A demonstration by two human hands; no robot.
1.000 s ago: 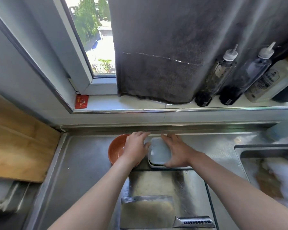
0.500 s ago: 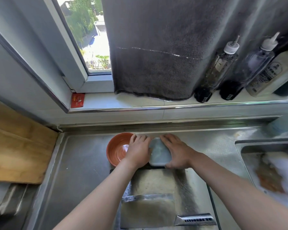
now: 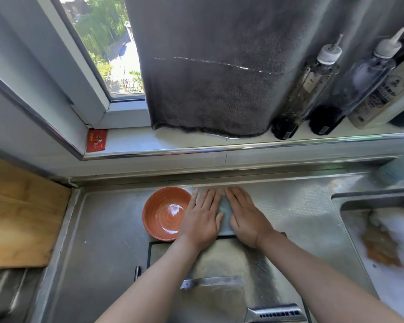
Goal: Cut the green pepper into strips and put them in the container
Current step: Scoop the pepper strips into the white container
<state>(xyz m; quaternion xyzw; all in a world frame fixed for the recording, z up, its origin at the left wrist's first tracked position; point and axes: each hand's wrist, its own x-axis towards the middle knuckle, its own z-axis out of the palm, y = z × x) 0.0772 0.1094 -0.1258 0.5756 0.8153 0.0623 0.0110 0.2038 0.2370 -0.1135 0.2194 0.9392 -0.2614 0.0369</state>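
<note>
Left hand (image 3: 201,217): laid flat, palm down, on the left part of the pale blue-grey rectangular plastic container (image 3: 224,213); the fingers are held straight and close together, pointing to the far side, and nothing is gripped.
Right hand (image 3: 245,217): laid flat on the right part of the same container, fingers straight and pointing far, nothing gripped.
Container: set at the far end of the stainless-steel cutting board (image 3: 231,259), mid-scene. It is mostly covered by both hands, so only a narrow strip is seen between them.
Round orange ceramic bowl (image 3: 163,213): placed just left of the container; its right rim is overlapped by the left hand, so contact with the container cannot be told.
Broad steel cleaver (image 3: 215,297): laid flat at the near end of the steel board, handle to the right.
Pale wooden board (image 3: 19,224): seen at the far left of the counter.
Dark grey towel (image 3: 215,78): hung over the window sill beyond the hands.
Steel sink (image 3: 371,199): seen at the right edge, contents blurred.
</note>
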